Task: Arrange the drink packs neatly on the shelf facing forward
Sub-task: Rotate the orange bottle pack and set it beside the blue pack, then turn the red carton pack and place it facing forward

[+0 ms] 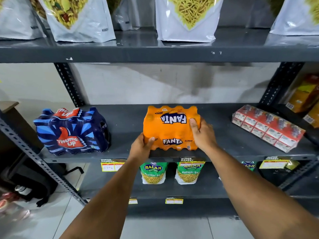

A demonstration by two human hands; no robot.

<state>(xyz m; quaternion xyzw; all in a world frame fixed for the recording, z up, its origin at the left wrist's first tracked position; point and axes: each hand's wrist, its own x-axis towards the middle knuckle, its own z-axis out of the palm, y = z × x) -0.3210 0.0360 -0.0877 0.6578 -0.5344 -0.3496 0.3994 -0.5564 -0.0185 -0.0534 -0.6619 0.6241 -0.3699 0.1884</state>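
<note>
An orange Fanta pack (170, 130) stands on the dark grey middle shelf (127, 121), its front label facing me. My left hand (140, 149) grips its lower left corner. My right hand (202, 133) holds its right side, thumb on top. A blue Thums Up pack (71, 131) stands to the left on the same shelf, turned slightly to the right. At the shelf's right end a red shrink-wrapped pack of small drink cartons (266, 127) lies flat and skewed.
White snack pouches (186, 19) line the upper shelf. Green Balaji snack bags (152, 172) and yellow price tags (110, 165) sit on the shelf below. Orange boxes (303, 94) stand at the far right. A perforated steel upright (36, 163) and a dark bag (34, 187) are at left.
</note>
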